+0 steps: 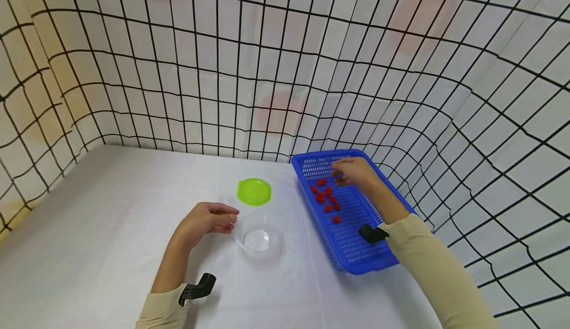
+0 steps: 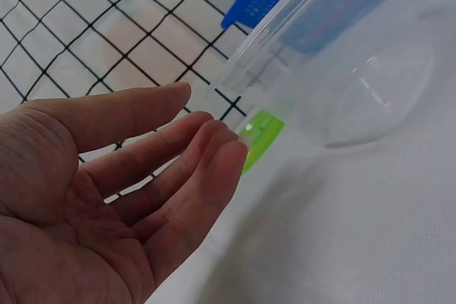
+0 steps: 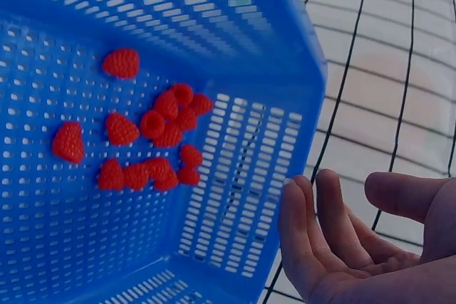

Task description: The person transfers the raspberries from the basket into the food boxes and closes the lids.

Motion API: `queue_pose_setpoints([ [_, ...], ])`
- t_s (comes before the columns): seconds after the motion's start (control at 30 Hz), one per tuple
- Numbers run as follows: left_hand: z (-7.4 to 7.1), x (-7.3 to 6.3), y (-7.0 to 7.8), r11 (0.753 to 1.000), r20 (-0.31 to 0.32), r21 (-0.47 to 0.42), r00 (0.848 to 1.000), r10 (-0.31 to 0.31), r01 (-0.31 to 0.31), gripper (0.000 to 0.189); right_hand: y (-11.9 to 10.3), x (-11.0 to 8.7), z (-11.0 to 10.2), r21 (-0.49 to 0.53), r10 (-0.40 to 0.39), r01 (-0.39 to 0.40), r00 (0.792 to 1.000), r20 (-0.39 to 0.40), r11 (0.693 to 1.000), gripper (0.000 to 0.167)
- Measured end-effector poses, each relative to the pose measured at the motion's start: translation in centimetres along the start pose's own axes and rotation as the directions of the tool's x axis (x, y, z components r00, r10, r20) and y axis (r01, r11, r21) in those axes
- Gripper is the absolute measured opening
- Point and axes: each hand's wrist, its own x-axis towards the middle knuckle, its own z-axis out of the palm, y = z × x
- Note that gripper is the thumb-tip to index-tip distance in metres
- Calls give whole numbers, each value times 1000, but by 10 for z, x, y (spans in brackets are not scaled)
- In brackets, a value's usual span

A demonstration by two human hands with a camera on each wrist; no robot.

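My left hand point(image 1: 208, 221) is at the left rim of a clear plastic bowl point(image 1: 257, 237), its fingers loosely bent and holding nothing. In the left wrist view the bowl point(image 2: 370, 83) stands just past the fingertips. Over the far part of a blue basket point(image 1: 352, 220) hangs my right hand point(image 1: 354, 171), relaxed, with nothing between thumb and fingers. Several red raspberries point(image 1: 328, 190) lie on the basket's floor. The right wrist view shows the raspberries point(image 3: 167, 115) grouped near one end wall, away from the fingers.
A bright green round lid point(image 1: 254, 192) lies flat on the white tablecloth point(image 1: 111, 220), behind the bowl. Black netting point(image 1: 267, 62) over pale fabric rises behind the table and along both sides. The basket stands close to the netting on the right.
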Motion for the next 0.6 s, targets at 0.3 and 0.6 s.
queue_pose_setpoints([
  [0.3,0,0,-1,1000,21,-11,1000,-18,19,40,12,12,-12,15,3,-3,1000,14,1000,46],
  [0.6,0,-3,2,998,49,5,997,-59,59,42,28,25,-10,3,81,-81,996,24,997,48],
])
